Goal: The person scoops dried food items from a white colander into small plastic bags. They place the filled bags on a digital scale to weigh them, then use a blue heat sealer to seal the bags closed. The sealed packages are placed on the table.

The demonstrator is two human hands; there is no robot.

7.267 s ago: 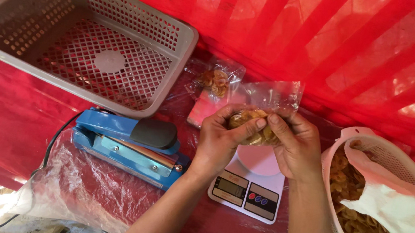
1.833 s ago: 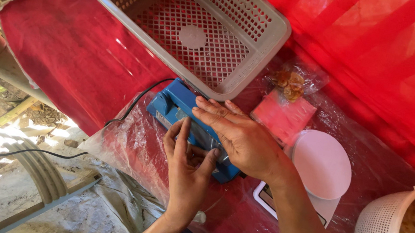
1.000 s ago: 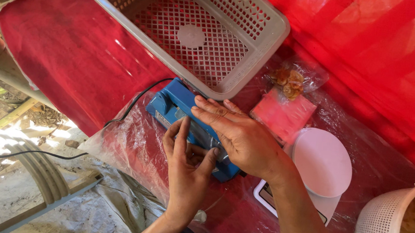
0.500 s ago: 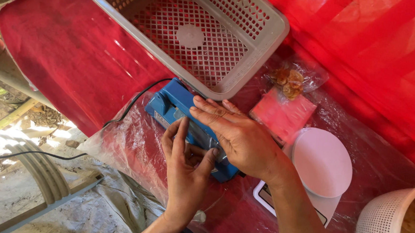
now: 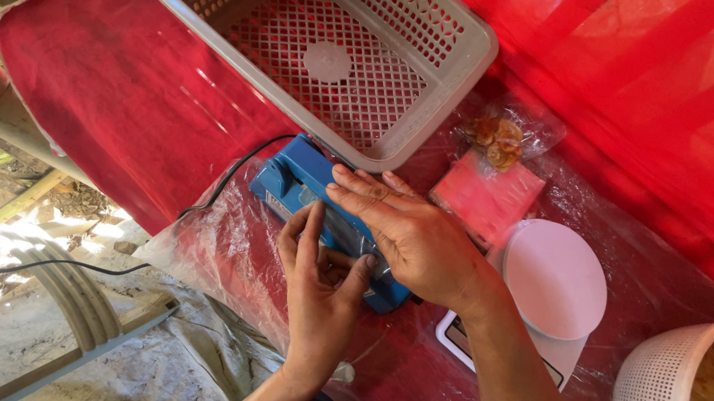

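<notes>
On a red-draped worktop (image 5: pixel 127 98), the right hand (image 5: pixel 409 239) lies flat, fingers together, pressing a blue heat sealer (image 5: pixel 322 215) beside a grey basket (image 5: pixel 432 105). The left hand (image 5: pixel 320 287) rests against the sealer's front edge with fingers extended, seemingly steadying a clear bag hidden beneath.

The sealing machine (image 5: pixel 307 190) is lying under the fingers of the right hand (image 5: pixel 409 234), which are pressing flat across its top. The left hand (image 5: pixel 320 287) is sitting just below those fingers, its fingertips touching the machine's near edge. Beyond the fingertips of both hands, the basket (image 5: pixel 461 60) is standing, its corner overhanging the machine. Behind the right knuckles, the packet (image 5: pixel 486 198) is lying, with the bag of snacks (image 5: pixel 498 139) past it. The scale (image 5: pixel 554 280) is sitting beside the right wrist, the round basket (image 5: pixel 665 386) further right.
</notes>
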